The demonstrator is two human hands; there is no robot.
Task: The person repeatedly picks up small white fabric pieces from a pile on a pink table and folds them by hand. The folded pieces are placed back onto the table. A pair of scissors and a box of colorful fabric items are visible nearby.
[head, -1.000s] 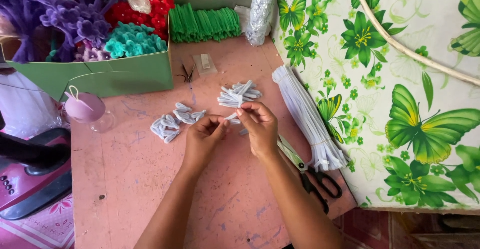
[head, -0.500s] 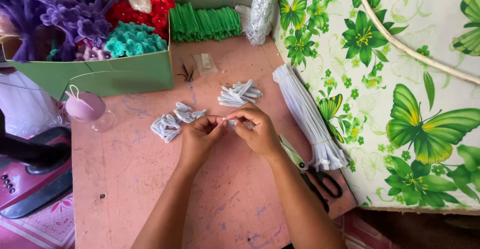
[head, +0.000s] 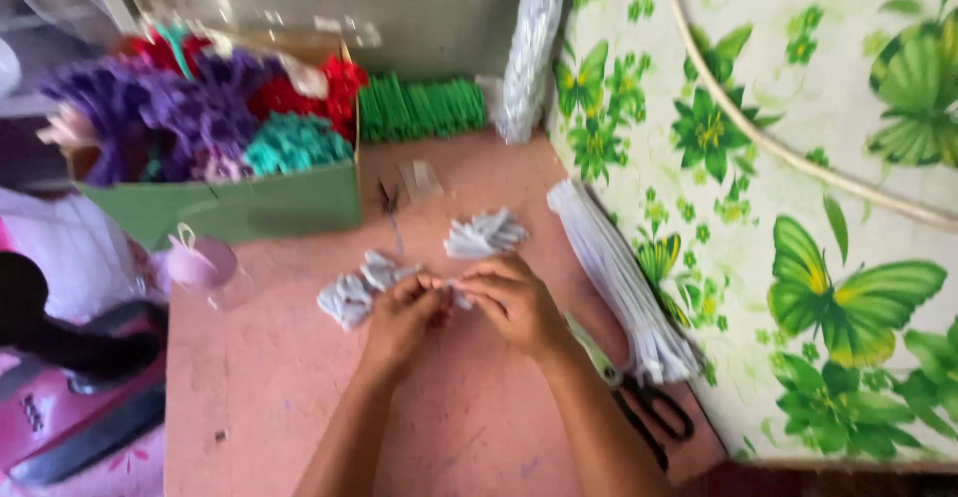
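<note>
1. The left hand [head: 404, 307] and the right hand [head: 514, 302] meet just below the centre of the frame, fingertips almost touching, above the pink bench [head: 299, 397].
2. Both grips are closed in a pinch on one small white folded piece [head: 457, 294], which sits between the two sets of fingertips; blur hides its exact shape.
3. A small heap of white pieces [head: 359, 285] lies on the bench just left of the left hand, touching or nearly touching its fingers.
4. A second white heap [head: 483, 235] lies just above the right hand, apart from it.
5. A long bundle of white strips [head: 619, 287] runs diagonally along the right edge of the bench, from upper middle to lower right.
6. Black-handled scissors [head: 649, 412] lie beside the right forearm, at the lower end of that bundle.
7. A green box [head: 249, 208] in the upper left holds purple, red and teal fluffy pieces.
8. A row of green sticks [head: 419, 108] lies at the top centre, behind the box.
9. A small pink rounded object [head: 198, 260] stands at the bench's left edge, below the box.
10. A cloth with green butterflies [head: 798, 257] fills the right side.
</note>
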